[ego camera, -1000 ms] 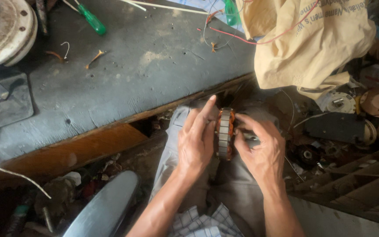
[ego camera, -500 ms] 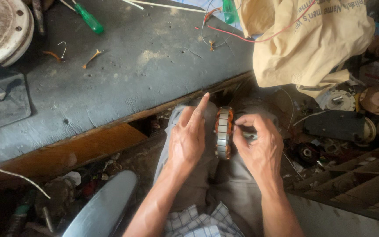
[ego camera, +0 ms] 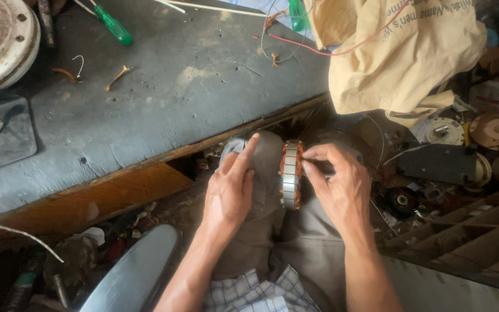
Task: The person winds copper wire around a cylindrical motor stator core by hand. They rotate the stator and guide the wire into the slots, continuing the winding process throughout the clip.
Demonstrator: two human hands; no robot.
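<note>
On my lap: the motor stator [ego camera: 291, 174] stands on edge over my knees, just below the workbench [ego camera: 163, 110] edge.
Left hand [ego camera: 230, 189]: fingers together and flat, beside the stator's face; contact I cannot tell.
Right hand [ego camera: 337, 186]: pinched on the far rim.
Handling: probably heavy, stiff steel; copper windings look delicate.
Grip: I judge the bare outer laminations safest.

The left hand [ego camera: 229, 188] no longer presses flat against the stator [ego camera: 291, 174]: it now lies a little apart from it on the knee, index finger stretched out. The right hand [ego camera: 339, 188] now pinches at the stator's upper edge with thumb and fingers [ego camera: 313, 155].
</note>
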